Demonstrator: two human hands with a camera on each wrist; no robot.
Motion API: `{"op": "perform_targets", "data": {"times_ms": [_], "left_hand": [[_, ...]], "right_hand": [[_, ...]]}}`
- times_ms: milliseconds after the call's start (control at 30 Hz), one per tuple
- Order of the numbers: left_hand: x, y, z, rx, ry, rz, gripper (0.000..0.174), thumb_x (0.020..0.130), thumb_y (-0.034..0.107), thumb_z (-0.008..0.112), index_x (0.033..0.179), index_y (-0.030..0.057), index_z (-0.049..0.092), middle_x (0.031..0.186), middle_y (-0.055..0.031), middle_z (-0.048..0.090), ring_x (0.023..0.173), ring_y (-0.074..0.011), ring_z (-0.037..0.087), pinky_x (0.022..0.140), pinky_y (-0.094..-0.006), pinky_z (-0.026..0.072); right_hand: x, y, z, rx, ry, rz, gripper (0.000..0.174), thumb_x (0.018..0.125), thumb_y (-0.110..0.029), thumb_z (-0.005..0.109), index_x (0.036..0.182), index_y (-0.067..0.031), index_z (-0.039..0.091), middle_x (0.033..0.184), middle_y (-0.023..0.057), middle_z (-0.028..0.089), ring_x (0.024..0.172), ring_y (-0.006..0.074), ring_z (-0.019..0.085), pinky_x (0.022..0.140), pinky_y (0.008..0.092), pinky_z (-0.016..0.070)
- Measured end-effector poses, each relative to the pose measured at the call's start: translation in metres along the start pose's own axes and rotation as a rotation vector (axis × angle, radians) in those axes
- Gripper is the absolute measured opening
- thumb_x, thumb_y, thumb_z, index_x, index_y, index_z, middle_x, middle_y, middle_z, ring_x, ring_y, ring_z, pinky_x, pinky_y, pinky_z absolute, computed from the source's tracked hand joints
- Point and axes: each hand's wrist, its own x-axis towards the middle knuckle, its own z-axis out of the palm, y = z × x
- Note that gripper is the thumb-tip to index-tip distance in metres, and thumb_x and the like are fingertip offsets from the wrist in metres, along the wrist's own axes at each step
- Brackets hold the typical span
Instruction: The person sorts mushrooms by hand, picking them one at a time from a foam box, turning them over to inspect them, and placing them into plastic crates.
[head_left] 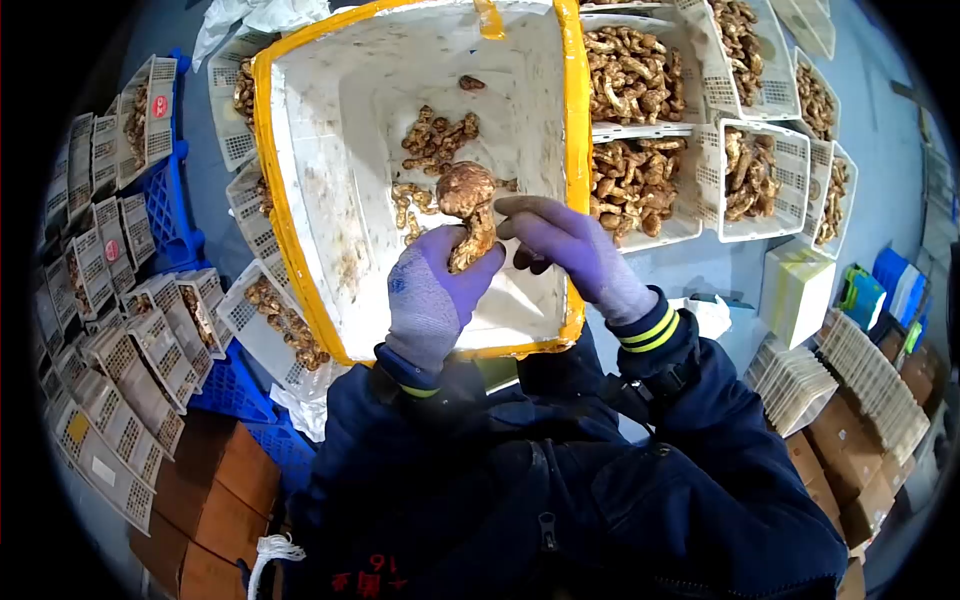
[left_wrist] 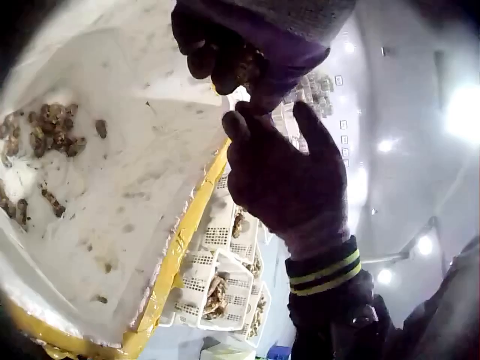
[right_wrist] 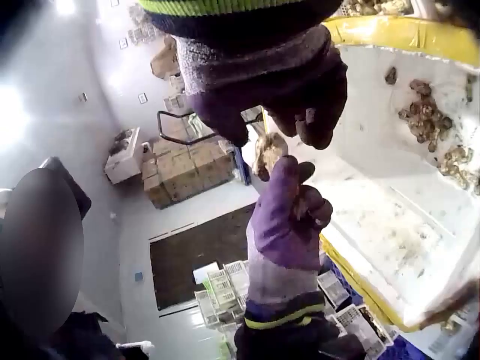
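Observation:
In the head view my left hand point(head_left: 435, 285), in a purple and grey glove, grips the stem of a large brown mushroom point(head_left: 467, 190), cap upward. It is held above a white foam box point(head_left: 340, 180) edged with yellow tape. My right hand point(head_left: 575, 250), gloved alike, is beside the stem with its fingers loosely bent and fingertips close to it. The right wrist view shows a gap between the right fingers point(right_wrist: 319, 131) and the mushroom point(right_wrist: 268, 152). Several smaller mushrooms point(head_left: 437, 138) lie on the box floor.
White perforated baskets of mushrooms point(head_left: 640, 180) stand to the right of the box. More baskets point(head_left: 285, 320) line the left, some stacked near blue crates point(head_left: 170, 205). Cardboard boxes point(head_left: 215, 500) are at lower left. A white carton point(head_left: 797, 290) and stacked baskets point(head_left: 790, 380) sit at right.

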Motion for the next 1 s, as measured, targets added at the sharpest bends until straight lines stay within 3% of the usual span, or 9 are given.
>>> {"op": "perform_targets", "data": {"times_ms": [67, 233, 367, 400, 500, 567, 833, 867, 1000], "left_hand": [[0.002, 0.002, -0.001, 0.075, -0.048, 0.053, 0.034, 0.077, 0.028, 0.074, 0.092, -0.0013, 0.067, 0.082, -0.0191, 0.065, 0.078, -0.0332, 0.064, 0.071, -0.0402, 0.0499], [-0.001, 0.005, -0.004, 0.101, -0.070, 0.083, 0.039, 0.074, 0.026, 0.076, 0.098, -0.0028, 0.065, 0.089, -0.0187, 0.067, 0.083, -0.0268, 0.067, 0.075, -0.0343, 0.0515], [-0.020, 0.014, 0.000, -0.462, -0.057, -0.089, 0.054, 0.080, 0.019, 0.074, 0.123, -0.0062, 0.056, 0.097, -0.0128, 0.067, 0.089, -0.0183, 0.065, 0.084, -0.0282, 0.0511], [-0.020, 0.017, -0.002, -0.665, -0.098, -0.181, 0.046, 0.085, 0.014, 0.071, 0.125, -0.0032, 0.057, 0.102, -0.0075, 0.066, 0.091, -0.0112, 0.061, 0.082, -0.0233, 0.0491], [-0.018, 0.008, 0.000, -0.666, -0.108, -0.233, 0.042, 0.087, 0.011, 0.068, 0.124, -0.0048, 0.057, 0.101, -0.0079, 0.066, 0.090, -0.0112, 0.061, 0.083, -0.0227, 0.0485], [-0.017, 0.006, 0.003, -0.678, -0.113, -0.244, 0.041, 0.087, 0.010, 0.066, 0.124, -0.0054, 0.057, 0.099, -0.0079, 0.065, 0.088, -0.0111, 0.061, 0.081, -0.0234, 0.0488], [-0.004, -0.003, 0.009, -0.793, -0.191, -0.313, 0.044, 0.087, 0.009, 0.062, 0.125, -0.0112, 0.051, 0.097, -0.0126, 0.065, 0.085, -0.0165, 0.063, 0.080, -0.0269, 0.0516], [-0.002, -0.005, 0.011, -0.770, -0.208, -0.299, 0.041, 0.089, 0.013, 0.061, 0.121, -0.0112, 0.052, 0.096, -0.0126, 0.065, 0.085, -0.0163, 0.063, 0.079, -0.0274, 0.0509], [0.003, 0.011, 0.012, -0.820, -0.316, -0.366, 0.035, 0.091, 0.019, 0.057, 0.112, -0.0092, 0.054, 0.094, -0.0119, 0.065, 0.085, -0.0154, 0.063, 0.078, -0.0276, 0.0493]], "right_hand": [[0.007, -0.001, 0.009, -0.001, -0.068, 0.037, 0.042, 0.087, -0.033, 0.065, 0.111, 0.0020, 0.063, 0.082, 0.0046, 0.063, 0.072, 0.0078, 0.057, 0.064, 0.0229, 0.0454], [0.019, 0.017, 0.018, 0.225, 0.029, 0.027, 0.029, 0.087, -0.028, 0.067, 0.090, 0.0008, 0.060, 0.070, 0.0014, 0.054, 0.060, 0.0073, 0.050, 0.055, 0.0223, 0.0396], [0.019, 0.021, 0.009, 0.397, 0.018, -0.109, 0.026, 0.090, -0.024, 0.065, 0.084, 0.0008, 0.059, 0.070, 0.0009, 0.048, 0.060, 0.0067, 0.050, 0.053, 0.0217, 0.0391], [0.019, 0.022, 0.007, 0.383, 0.019, -0.112, 0.026, 0.090, -0.024, 0.065, 0.084, 0.0009, 0.058, 0.070, 0.0008, 0.048, 0.060, 0.0067, 0.050, 0.052, 0.0218, 0.0392], [0.020, 0.030, 0.004, 0.141, 0.088, -0.157, 0.024, 0.092, -0.023, 0.060, 0.088, 0.0007, 0.057, 0.069, 0.0007, 0.051, 0.059, 0.0081, 0.053, 0.056, 0.0222, 0.0425], [0.016, 0.019, 0.007, 0.300, 0.115, -0.013, 0.025, 0.091, -0.025, 0.060, 0.087, -0.0003, 0.057, 0.069, 0.0008, 0.051, 0.059, 0.0083, 0.052, 0.055, 0.0219, 0.0419], [0.013, 0.016, 0.003, 0.351, 0.126, 0.058, 0.029, 0.092, -0.031, 0.061, 0.089, -0.0022, 0.057, 0.070, -0.0001, 0.052, 0.060, 0.0066, 0.051, 0.058, 0.0209, 0.0413], [0.015, 0.017, 0.003, 0.402, 0.139, 0.063, 0.030, 0.087, -0.029, 0.066, 0.081, -0.0045, 0.051, 0.069, 0.0003, 0.049, 0.060, 0.0077, 0.050, 0.055, 0.0222, 0.0395], [0.015, 0.023, -0.009, 0.310, 0.140, 0.030, 0.032, 0.087, -0.031, 0.066, 0.079, -0.0032, 0.053, 0.069, 0.0018, 0.051, 0.062, 0.0079, 0.051, 0.055, 0.0230, 0.0390]]}}
